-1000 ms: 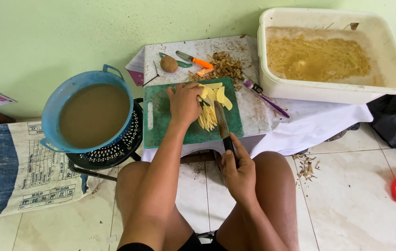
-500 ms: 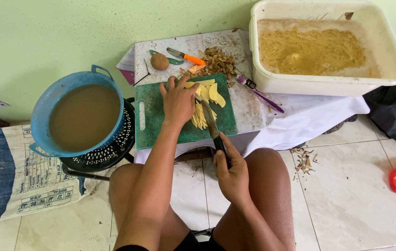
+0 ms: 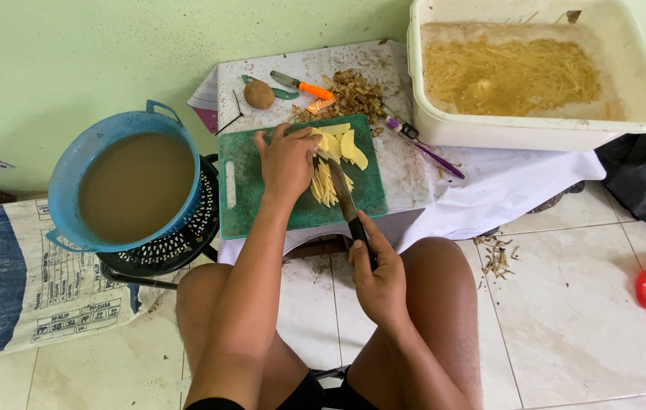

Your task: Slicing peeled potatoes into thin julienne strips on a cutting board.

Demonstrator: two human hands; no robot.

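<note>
Right hand [image 3: 378, 277] clenched around the black handle of a knife [image 3: 344, 196], blade lying flat-angled across the green cutting board [image 3: 243, 190] with its tip among the cut yellow strips [image 3: 324, 186]. Left hand [image 3: 286, 159] pressed palm-down on the board, fingers bent over the pale yellow slices [image 3: 344, 143] (whether it pinches a slice or merely steadies the pile cannot be told). Slices lie at the board's far edge, strips just nearer the person. The board rests on a low table covered with white cloth [image 3: 520, 171]. Behind the board: a brown round tuber [image 3: 259, 94], an orange-handled peeler [image 3: 302, 85], a heap of brown peelings [image 3: 353, 95], and a purple-handled tool [image 3: 423, 146]. To the right, a white tub [image 3: 543, 133] holds yellow shreds in cloudy water. To the left, a blue basin [image 3: 72, 171] of murky brown liquid sits on a black perforated stool [image 3: 186, 243].
</note>
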